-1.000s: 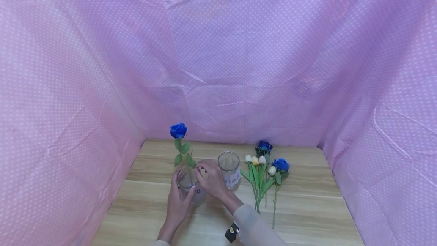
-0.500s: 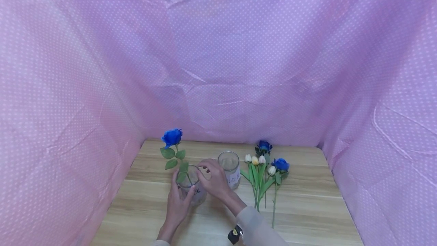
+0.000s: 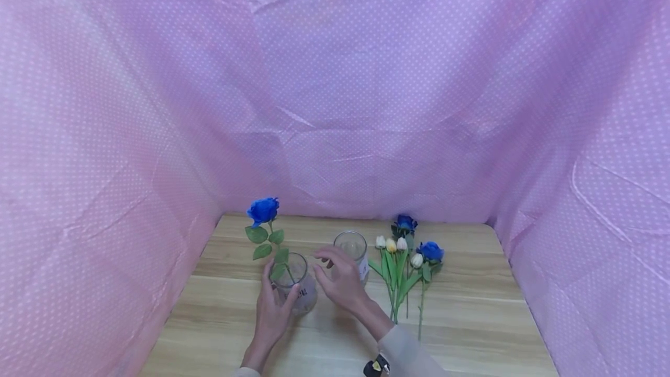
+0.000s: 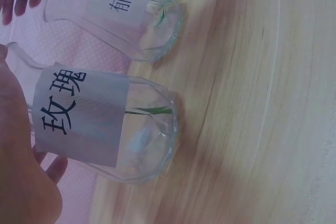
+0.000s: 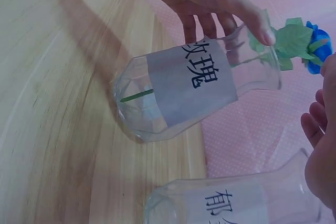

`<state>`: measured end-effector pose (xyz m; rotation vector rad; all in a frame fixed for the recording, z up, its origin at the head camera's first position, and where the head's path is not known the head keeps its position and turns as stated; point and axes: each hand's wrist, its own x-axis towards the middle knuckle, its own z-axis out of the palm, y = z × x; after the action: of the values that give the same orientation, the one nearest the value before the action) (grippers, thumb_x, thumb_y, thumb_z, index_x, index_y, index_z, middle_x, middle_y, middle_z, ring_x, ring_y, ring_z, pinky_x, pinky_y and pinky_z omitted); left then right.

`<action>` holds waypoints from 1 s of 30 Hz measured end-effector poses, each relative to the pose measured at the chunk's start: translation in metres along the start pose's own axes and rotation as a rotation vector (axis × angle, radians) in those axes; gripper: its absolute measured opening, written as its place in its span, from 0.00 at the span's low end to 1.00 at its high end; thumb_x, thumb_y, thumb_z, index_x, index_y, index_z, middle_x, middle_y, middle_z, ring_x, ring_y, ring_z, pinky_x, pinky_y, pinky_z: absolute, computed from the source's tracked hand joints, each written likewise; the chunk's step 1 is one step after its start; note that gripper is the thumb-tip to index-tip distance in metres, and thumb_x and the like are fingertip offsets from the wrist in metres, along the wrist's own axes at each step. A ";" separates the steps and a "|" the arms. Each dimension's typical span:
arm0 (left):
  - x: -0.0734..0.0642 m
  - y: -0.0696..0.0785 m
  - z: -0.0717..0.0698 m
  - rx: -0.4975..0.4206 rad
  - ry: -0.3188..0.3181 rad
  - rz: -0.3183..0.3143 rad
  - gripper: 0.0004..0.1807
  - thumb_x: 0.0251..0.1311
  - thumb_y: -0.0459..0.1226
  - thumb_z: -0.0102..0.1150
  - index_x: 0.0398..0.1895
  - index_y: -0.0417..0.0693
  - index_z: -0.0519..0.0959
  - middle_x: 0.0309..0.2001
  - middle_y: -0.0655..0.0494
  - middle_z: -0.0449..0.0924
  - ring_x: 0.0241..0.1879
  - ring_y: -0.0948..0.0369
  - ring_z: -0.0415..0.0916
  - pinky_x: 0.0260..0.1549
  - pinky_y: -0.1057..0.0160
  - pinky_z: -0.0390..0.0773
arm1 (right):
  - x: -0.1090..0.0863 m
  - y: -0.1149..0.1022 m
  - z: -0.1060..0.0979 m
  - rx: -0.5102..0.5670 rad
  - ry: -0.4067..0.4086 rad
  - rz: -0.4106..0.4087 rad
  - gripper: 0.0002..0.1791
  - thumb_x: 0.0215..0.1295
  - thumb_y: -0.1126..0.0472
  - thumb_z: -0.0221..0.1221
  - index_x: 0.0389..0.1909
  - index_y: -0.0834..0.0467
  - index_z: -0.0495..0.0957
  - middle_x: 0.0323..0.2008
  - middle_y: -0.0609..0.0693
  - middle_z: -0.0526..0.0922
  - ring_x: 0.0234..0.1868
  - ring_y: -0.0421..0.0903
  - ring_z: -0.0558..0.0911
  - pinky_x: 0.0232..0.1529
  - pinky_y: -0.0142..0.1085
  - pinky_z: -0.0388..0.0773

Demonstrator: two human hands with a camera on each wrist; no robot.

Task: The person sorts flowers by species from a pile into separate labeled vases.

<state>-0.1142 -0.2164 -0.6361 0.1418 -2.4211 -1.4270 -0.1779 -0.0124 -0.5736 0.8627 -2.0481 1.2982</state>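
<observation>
My left hand (image 3: 272, 310) grips the neck of a clear glass vase (image 5: 173, 87) with a white paper label bearing dark characters. A blue rose (image 3: 263, 212) stands in this vase, leaning left, its green leaves around the rim; its stem (image 5: 137, 96) shows through the glass near the bottom. My right hand (image 3: 341, 281) is just right of the rim, fingers loosely bent with nothing between them. Behind that hand, a second labelled glass vase (image 4: 100, 11) stands upright, partly covered by it in the head view. No flower shows in the second vase.
To the right on the wooden table (image 3: 471, 307) lie several pale tulips (image 3: 391, 245) and two more blue roses (image 3: 430, 252), stems toward me. A small black device (image 3: 376, 366) is by the right sleeve. Pink dotted cloth (image 3: 335, 179) walls the table's back and sides.
The blue rose has turned and tipped left, settling in the vase as my right hand let go of it. My right hand has then drawn back to the right. The left hand keeps its place.
</observation>
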 end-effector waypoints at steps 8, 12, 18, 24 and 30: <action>-0.001 0.000 -0.002 -0.011 -0.007 -0.021 0.50 0.78 0.50 0.69 0.93 0.54 0.50 0.86 0.34 0.65 0.80 0.30 0.71 0.73 0.22 0.76 | -0.013 0.002 -0.027 -0.020 0.049 0.003 0.18 0.61 0.74 0.74 0.51 0.60 0.88 0.49 0.57 0.94 0.40 0.46 0.91 0.43 0.35 0.94; -0.001 0.002 -0.003 -0.029 -0.006 -0.033 0.50 0.78 0.49 0.69 0.92 0.53 0.51 0.87 0.34 0.63 0.79 0.28 0.72 0.74 0.21 0.76 | -0.022 0.005 -0.045 -0.014 0.061 0.037 0.17 0.62 0.74 0.74 0.52 0.62 0.89 0.51 0.60 0.94 0.42 0.49 0.92 0.45 0.36 0.94; -0.003 0.004 -0.004 -0.045 -0.005 -0.062 0.50 0.78 0.51 0.70 0.92 0.53 0.51 0.87 0.33 0.62 0.78 0.27 0.72 0.75 0.20 0.74 | -0.041 0.020 -0.075 0.038 0.086 0.037 0.20 0.60 0.79 0.72 0.53 0.66 0.87 0.49 0.63 0.93 0.39 0.48 0.89 0.37 0.40 0.93; -0.003 0.007 -0.004 -0.051 -0.012 -0.081 0.51 0.78 0.51 0.70 0.91 0.51 0.50 0.87 0.32 0.62 0.80 0.27 0.71 0.77 0.20 0.72 | -0.066 0.036 -0.107 -0.066 0.084 0.182 0.22 0.62 0.77 0.74 0.56 0.60 0.87 0.50 0.54 0.93 0.42 0.45 0.89 0.40 0.36 0.92; -0.004 0.009 -0.004 -0.045 -0.020 -0.099 0.51 0.79 0.53 0.68 0.92 0.51 0.49 0.87 0.32 0.61 0.80 0.27 0.70 0.77 0.20 0.72 | -0.090 0.050 -0.129 -0.133 0.099 0.346 0.23 0.61 0.77 0.76 0.56 0.59 0.88 0.48 0.49 0.92 0.41 0.46 0.89 0.38 0.40 0.93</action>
<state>-0.1083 -0.2140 -0.6280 0.2415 -2.4262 -1.5313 -0.1437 0.1419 -0.6195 0.3863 -2.2415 1.3304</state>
